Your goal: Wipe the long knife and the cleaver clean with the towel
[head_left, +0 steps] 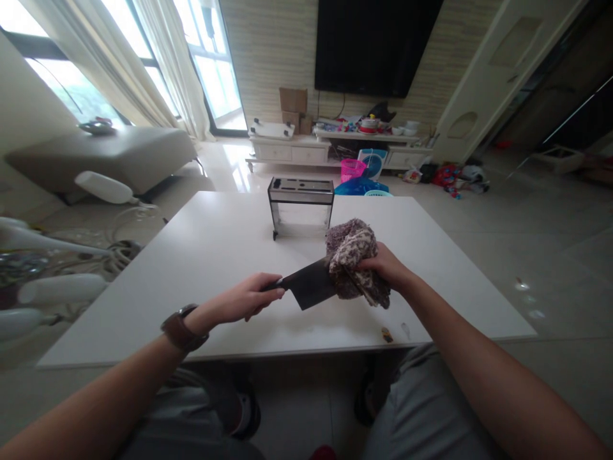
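Observation:
My left hand is wrapped round the dark handle of a cleaver, whose broad blade points to the right above the white table. In my right hand is a bunched, fluffy brown-and-white cloth. The cloth covers the far end of the blade, so that part is hidden. Beyond the cleaver, a knife block with a slotted dark top and clear sides stands upright on the table.
Two small items, one a yellow-and-black scrap, lie near the table's front edge. White lamp-like shades are at the left. Past the table are a pink basket, a low TV cabinet and a grey bench.

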`<state>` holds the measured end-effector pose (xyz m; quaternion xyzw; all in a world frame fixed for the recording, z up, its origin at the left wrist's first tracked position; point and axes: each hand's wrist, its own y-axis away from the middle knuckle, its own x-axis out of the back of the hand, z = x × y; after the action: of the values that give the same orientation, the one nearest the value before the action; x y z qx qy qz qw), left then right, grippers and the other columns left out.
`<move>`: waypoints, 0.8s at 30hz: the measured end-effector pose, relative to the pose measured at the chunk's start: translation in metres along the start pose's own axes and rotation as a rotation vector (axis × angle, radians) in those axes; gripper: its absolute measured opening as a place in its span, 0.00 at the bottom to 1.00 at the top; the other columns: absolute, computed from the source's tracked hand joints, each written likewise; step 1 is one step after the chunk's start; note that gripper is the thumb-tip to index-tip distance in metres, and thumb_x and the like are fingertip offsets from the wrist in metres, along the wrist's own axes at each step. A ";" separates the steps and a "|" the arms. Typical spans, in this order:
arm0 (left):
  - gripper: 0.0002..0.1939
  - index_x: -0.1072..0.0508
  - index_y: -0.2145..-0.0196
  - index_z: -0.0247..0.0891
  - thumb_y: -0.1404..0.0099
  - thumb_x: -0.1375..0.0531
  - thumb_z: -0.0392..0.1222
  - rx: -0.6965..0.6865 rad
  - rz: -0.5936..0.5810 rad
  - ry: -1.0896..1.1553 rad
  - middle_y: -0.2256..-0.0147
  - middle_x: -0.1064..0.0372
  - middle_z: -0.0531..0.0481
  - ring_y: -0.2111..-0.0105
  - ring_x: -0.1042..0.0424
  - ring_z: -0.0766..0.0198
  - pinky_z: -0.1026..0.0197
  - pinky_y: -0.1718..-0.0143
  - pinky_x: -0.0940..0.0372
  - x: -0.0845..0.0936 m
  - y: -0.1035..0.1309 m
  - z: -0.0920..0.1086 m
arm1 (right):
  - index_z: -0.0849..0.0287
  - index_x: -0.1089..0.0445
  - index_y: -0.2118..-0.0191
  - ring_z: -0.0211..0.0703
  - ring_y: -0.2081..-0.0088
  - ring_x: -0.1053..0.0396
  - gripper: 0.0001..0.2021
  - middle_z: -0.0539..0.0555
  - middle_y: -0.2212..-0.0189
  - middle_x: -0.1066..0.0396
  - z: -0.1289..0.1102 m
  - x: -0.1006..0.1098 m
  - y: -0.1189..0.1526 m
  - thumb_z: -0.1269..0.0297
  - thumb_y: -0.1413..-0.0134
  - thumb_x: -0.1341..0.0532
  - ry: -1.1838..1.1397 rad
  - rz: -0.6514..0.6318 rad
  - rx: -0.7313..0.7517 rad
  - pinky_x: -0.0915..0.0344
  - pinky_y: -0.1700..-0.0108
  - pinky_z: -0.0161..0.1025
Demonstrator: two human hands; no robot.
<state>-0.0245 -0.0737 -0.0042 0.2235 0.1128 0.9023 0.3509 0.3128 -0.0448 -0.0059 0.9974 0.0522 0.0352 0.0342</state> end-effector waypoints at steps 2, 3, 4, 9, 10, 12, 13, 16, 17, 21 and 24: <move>0.20 0.31 0.60 0.37 0.32 0.42 0.60 -0.004 -0.001 0.002 0.78 0.44 0.60 0.83 0.43 0.71 0.68 0.84 0.43 -0.001 0.000 0.000 | 0.61 0.23 0.66 0.52 0.63 0.24 0.20 0.52 0.68 0.19 0.001 0.000 0.000 0.73 0.76 0.28 -0.015 0.022 0.007 0.28 0.56 0.45; 0.21 0.31 0.60 0.37 0.32 0.42 0.60 -0.008 0.001 0.005 0.78 0.44 0.60 0.83 0.43 0.71 0.68 0.84 0.44 -0.001 0.000 0.001 | 0.61 0.23 0.66 0.51 0.63 0.24 0.21 0.51 0.68 0.19 0.002 0.001 0.000 0.73 0.76 0.28 -0.024 0.032 0.010 0.28 0.56 0.45; 0.21 0.31 0.60 0.37 0.32 0.42 0.60 -0.012 0.003 0.006 0.79 0.44 0.60 0.83 0.43 0.71 0.68 0.84 0.44 -0.002 -0.001 0.001 | 0.61 0.23 0.65 0.51 0.63 0.24 0.21 0.51 0.67 0.19 0.002 0.001 0.000 0.73 0.76 0.28 -0.032 0.041 0.010 0.28 0.55 0.46; 0.20 0.30 0.62 0.37 0.33 0.42 0.60 -0.037 0.031 -0.004 0.79 0.44 0.59 0.84 0.43 0.71 0.68 0.84 0.44 -0.004 -0.002 0.002 | 0.60 0.22 0.67 0.51 0.64 0.24 0.19 0.52 0.69 0.19 0.005 0.001 -0.001 0.72 0.76 0.28 -0.049 0.096 0.013 0.28 0.57 0.47; 0.20 0.30 0.62 0.37 0.33 0.42 0.60 -0.039 0.035 -0.008 0.80 0.43 0.59 0.84 0.43 0.71 0.68 0.84 0.44 -0.004 -0.002 0.002 | 0.60 0.22 0.68 0.51 0.65 0.24 0.19 0.52 0.69 0.19 0.005 0.001 -0.001 0.72 0.76 0.29 -0.053 0.102 0.017 0.29 0.57 0.46; 0.19 0.30 0.63 0.38 0.33 0.42 0.59 -0.040 0.039 -0.014 0.80 0.43 0.59 0.84 0.43 0.70 0.68 0.84 0.44 -0.004 -0.002 0.001 | 0.61 0.22 0.69 0.51 0.66 0.24 0.18 0.52 0.70 0.19 0.005 0.000 -0.002 0.72 0.76 0.29 -0.062 0.106 0.022 0.29 0.58 0.46; 0.19 0.30 0.62 0.38 0.33 0.42 0.59 -0.041 0.039 -0.015 0.80 0.43 0.59 0.84 0.43 0.70 0.68 0.85 0.44 -0.004 -0.002 0.001 | 0.61 0.22 0.69 0.50 0.66 0.24 0.17 0.51 0.70 0.19 0.005 -0.001 -0.002 0.72 0.76 0.29 -0.065 0.105 0.023 0.29 0.58 0.46; 0.19 0.31 0.62 0.38 0.32 0.42 0.58 -0.043 0.038 -0.004 0.80 0.43 0.59 0.84 0.43 0.71 0.68 0.85 0.44 -0.004 -0.003 0.000 | 0.60 0.22 0.69 0.51 0.66 0.24 0.18 0.51 0.70 0.19 0.004 -0.003 -0.001 0.73 0.77 0.29 -0.074 0.109 0.020 0.28 0.59 0.46; 0.19 0.31 0.63 0.38 0.32 0.42 0.58 -0.042 0.038 0.006 0.79 0.43 0.59 0.84 0.43 0.71 0.69 0.85 0.45 -0.004 -0.003 0.000 | 0.60 0.22 0.68 0.51 0.66 0.24 0.18 0.51 0.70 0.19 0.005 -0.003 -0.001 0.73 0.76 0.29 -0.081 0.119 0.017 0.28 0.59 0.46; 0.18 0.32 0.64 0.38 0.33 0.41 0.57 -0.050 0.027 0.079 0.79 0.44 0.60 0.84 0.44 0.72 0.70 0.86 0.45 -0.003 -0.004 0.001 | 0.59 0.22 0.66 0.51 0.65 0.24 0.20 0.51 0.69 0.19 0.004 -0.006 -0.003 0.72 0.75 0.28 -0.185 0.211 0.037 0.28 0.59 0.46; 0.17 0.34 0.66 0.38 0.32 0.41 0.56 -0.081 0.033 0.157 0.80 0.43 0.60 0.86 0.44 0.73 0.70 0.87 0.47 -0.004 -0.006 0.003 | 0.58 0.22 0.63 0.50 0.65 0.23 0.20 0.50 0.68 0.19 -0.001 -0.007 -0.007 0.68 0.71 0.27 -0.369 0.288 0.071 0.26 0.56 0.47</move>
<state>-0.0168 -0.0719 -0.0050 0.1395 0.0999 0.9266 0.3346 0.3056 -0.0387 -0.0062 0.9847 -0.0964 -0.1448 0.0029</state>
